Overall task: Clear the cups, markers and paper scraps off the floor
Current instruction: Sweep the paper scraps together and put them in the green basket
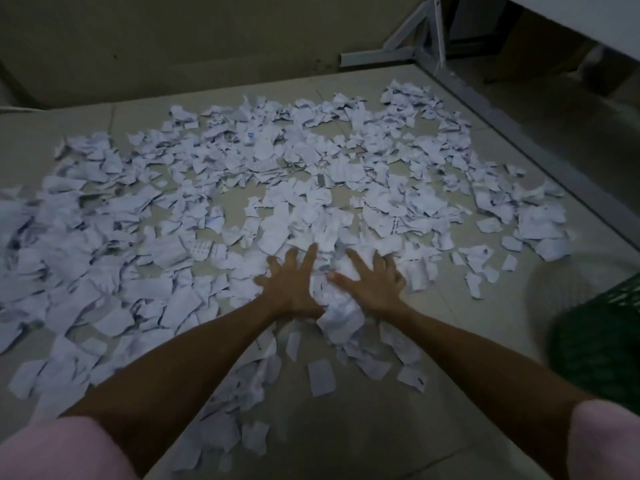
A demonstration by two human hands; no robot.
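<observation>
Torn white paper scraps [263, 174] cover a wide stretch of the tiled floor [398, 427], from the far wall to just in front of me. My left hand [289, 284] and my right hand [372, 277] lie side by side on the scraps with fingers spread, palms down. Between the two hands a small heap of crumpled scraps [337, 313] is bunched together, touching both hands. No cups or markers show in this view.
A green slatted basket [602, 344] stands at the right edge, blurred. A grey metal table frame [433, 46] and its floor rail run along the back right, under a white tabletop [571, 19]. A wall closes the far side.
</observation>
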